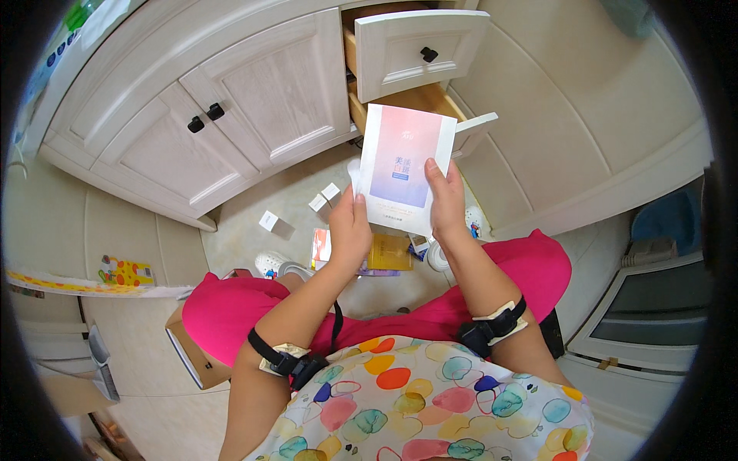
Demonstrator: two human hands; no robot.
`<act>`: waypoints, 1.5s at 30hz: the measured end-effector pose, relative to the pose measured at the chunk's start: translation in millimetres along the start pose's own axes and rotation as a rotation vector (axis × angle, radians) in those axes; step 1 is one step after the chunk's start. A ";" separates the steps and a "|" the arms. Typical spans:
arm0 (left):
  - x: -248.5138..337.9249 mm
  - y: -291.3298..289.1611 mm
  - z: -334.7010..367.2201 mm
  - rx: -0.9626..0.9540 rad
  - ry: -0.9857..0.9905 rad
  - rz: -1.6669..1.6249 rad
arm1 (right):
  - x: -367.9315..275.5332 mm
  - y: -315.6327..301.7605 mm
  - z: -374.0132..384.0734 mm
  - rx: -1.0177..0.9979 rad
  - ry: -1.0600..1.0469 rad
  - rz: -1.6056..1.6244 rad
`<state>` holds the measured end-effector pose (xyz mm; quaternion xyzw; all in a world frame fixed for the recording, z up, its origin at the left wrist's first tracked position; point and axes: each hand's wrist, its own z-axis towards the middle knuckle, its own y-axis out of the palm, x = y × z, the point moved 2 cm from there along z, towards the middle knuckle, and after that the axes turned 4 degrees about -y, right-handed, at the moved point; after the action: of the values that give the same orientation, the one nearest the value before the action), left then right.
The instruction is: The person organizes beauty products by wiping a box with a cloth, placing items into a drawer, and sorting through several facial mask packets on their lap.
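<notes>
Both my hands hold a flat white box (401, 165) with a pink-to-violet front, tilted up above the floor. My left hand (351, 229) grips its lower left edge, and a small white rounded thing (354, 175) sticks up by those fingers; I cannot make out what it is. Closed on the lower right side is my right hand (448, 201), its thumb on the front. Behind the box, an open lower drawer (477, 132) is partly hidden. Under my hands, a gold packet (390, 252) lies on the floor among other flat packs.
An upper drawer (421, 55) also stands pulled out from the white cabinet (269, 84). Small white boxes (269, 221) sit on the floor to the left of my hands. A cardboard box (192, 355) is beside my left leg, and a white-framed dark panel (646, 311) is at the right.
</notes>
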<state>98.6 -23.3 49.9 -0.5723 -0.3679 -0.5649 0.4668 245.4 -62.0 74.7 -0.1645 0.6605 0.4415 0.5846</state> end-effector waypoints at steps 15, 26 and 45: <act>41.5 -50.4 28.9 -0.081 0.519 0.461 | 4.8 -12.3 -13.2 -0.212 0.490 0.113; 32.7 -16.8 -9.2 -0.765 0.717 0.966 | 21.2 -13.8 -13.4 -0.071 0.509 0.162; 42.9 15.8 39.3 -0.578 0.737 0.988 | 28.3 -16.4 -19.2 -0.192 0.530 0.116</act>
<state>129.5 4.9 93.4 -0.5450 0.2855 -0.5194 0.5931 237.9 -77.5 40.9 -0.2908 0.7538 0.4761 0.3471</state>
